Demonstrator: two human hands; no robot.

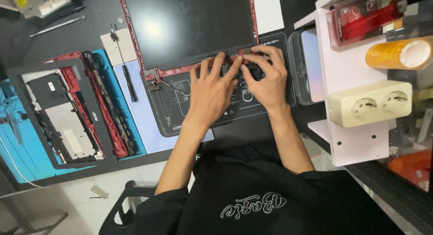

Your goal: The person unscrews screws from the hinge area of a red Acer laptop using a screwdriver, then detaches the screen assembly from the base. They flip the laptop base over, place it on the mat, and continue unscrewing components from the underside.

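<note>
Person wore a black short-sleeved shirt [270, 203], loose fit, sleeves ending about the elbow. White outlined cursive lettering ran across the chest at 6 o'clock of the view. Both forearms were bare. Left hand [212, 93] and right hand [266, 79] carried no rings, watch or gloves.

Glossy dark glass on laptop screen panel [189, 25], red plastic frame [198, 69] (scuffed at the hinge end). Matt black rubbery work mat [180, 113]. Screwdriver [128, 79]: metal shaft, black plastic handle. Cream glossy plastic socket block [370, 102]. Matt dark counter [81, 32].
</note>
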